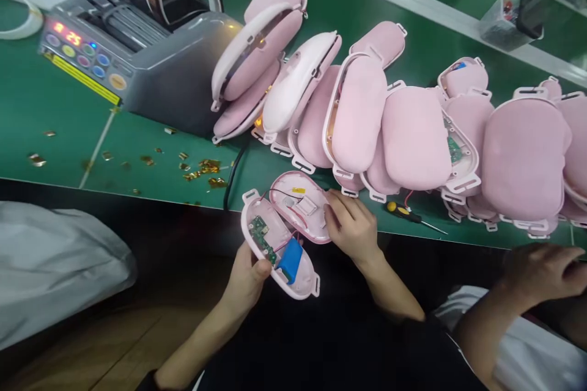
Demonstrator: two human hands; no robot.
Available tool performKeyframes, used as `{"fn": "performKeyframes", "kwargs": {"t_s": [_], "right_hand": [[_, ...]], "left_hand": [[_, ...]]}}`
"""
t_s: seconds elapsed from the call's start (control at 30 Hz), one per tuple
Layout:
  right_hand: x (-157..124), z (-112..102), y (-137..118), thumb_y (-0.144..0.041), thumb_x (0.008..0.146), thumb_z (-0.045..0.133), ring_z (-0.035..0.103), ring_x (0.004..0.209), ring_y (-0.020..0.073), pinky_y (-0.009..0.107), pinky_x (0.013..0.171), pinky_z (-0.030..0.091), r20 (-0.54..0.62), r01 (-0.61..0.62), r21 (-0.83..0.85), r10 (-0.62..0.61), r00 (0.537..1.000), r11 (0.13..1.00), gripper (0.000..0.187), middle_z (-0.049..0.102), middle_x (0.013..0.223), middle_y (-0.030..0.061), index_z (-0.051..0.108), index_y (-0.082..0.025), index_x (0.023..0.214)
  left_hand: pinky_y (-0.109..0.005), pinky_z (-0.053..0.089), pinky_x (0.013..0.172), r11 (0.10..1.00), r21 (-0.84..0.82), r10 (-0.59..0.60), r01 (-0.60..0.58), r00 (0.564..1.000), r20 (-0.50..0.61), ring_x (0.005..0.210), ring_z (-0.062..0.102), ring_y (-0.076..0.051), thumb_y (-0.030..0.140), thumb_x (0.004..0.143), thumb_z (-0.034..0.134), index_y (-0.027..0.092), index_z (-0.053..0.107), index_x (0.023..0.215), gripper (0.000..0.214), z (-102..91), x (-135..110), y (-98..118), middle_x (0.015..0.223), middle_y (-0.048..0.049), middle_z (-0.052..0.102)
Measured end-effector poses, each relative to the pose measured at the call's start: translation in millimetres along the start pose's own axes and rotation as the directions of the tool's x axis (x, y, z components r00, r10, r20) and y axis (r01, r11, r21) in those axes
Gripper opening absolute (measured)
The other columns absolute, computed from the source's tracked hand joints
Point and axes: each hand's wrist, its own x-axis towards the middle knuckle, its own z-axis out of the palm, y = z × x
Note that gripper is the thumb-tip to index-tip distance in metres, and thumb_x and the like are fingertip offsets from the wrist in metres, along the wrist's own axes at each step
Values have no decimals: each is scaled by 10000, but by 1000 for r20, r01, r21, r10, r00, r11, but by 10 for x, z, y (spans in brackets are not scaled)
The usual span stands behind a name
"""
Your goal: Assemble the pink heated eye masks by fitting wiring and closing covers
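Observation:
My left hand (247, 281) grips an open pink shell half (275, 244) that carries a green circuit board and a blue battery, thumb pressed on the board. My right hand (351, 226) pinches the edge of the second pink shell half (300, 204), which has a small yellow tag inside. Thin wires join the two halves. Both are held just over the near edge of the green table (55, 110).
A long heap of pink padded units (413, 134) crosses the table. A grey tape dispenser (137, 55) with an amber roll stands at the left, tape scraps (202, 171) before it. A yellow screwdriver (406, 212) lies nearby. Another person's hand (541, 272) is at the right.

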Motion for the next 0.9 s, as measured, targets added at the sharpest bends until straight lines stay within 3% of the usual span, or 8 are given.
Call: {"fn": "performKeyframes", "kwargs": {"t_s": [0.1,0.2,0.37,0.5,0.57,0.7,0.8,0.9], "right_hand": [[-9,-95,-64,-195,1033,623,824,929,226,372,858,666,-60,0,48,2,998,999,254,864,1102,79,779,-241,1228],[136,-162,-177,-222,1063,583,810,891,179,324,837,660,-46,66,155,-59,997,986,214,856,962,29,786,-243,1127],[595,4,-402,-204,1123,526,723,1259,201,363,1131,597,208,76,268,-135,969,960,323,785,1380,104,667,-143,1406],[773,263,-491,-176,1122,548,680,1214,217,395,1087,594,355,141,253,-227,907,957,366,759,1433,46,635,-208,1476],[776,342,-473,-169,1116,567,678,1137,205,372,1037,600,333,176,285,-269,904,942,325,802,1305,34,695,-218,1411],[722,326,-374,-190,1126,579,716,1032,153,301,988,609,105,224,392,-285,953,893,244,826,1106,20,787,-202,1254],[683,224,-320,-219,1131,593,719,901,125,262,865,614,2,305,420,-337,941,855,228,818,981,-5,797,-191,1228],[646,155,-307,-217,1131,596,676,812,107,248,784,583,3,369,371,-399,917,852,220,791,884,-56,809,-260,1167]], "left_hand": [[-524,718,912,1000,-19,-21,21,999,-49,1014,824,-432,792,503,1001,164,830,1057,854,-6,-32,19,914,-139,848],[-509,711,960,999,-35,-13,10,997,-79,1071,814,-423,731,574,1008,195,835,1099,770,14,-39,34,960,-104,857],[-520,685,1016,1000,-3,2,-2,1000,-1,1161,785,-446,831,572,951,178,805,1232,940,48,-25,49,1086,-142,848],[-533,677,1024,1000,20,20,-20,1000,-15,1190,771,-460,867,561,932,157,791,1248,999,12,13,34,1143,-182,838],[-550,674,1023,1000,13,20,-20,1000,-13,1205,764,-472,863,573,930,153,786,1252,993,-5,20,29,1145,-189,837],[-559,679,1001,999,-17,38,-37,998,54,1215,754,-492,841,648,907,138,795,1224,916,-33,23,30,1119,-193,832],[-546,677,1011,997,-34,64,-62,995,77,1227,751,-490,812,709,890,132,802,1208,848,-53,28,32,1121,-181,825],[-536,674,1028,999,-16,40,-39,998,38,1234,751,-480,822,662,914,147,789,1245,900,-68,30,39,1124,-161,824]]}}
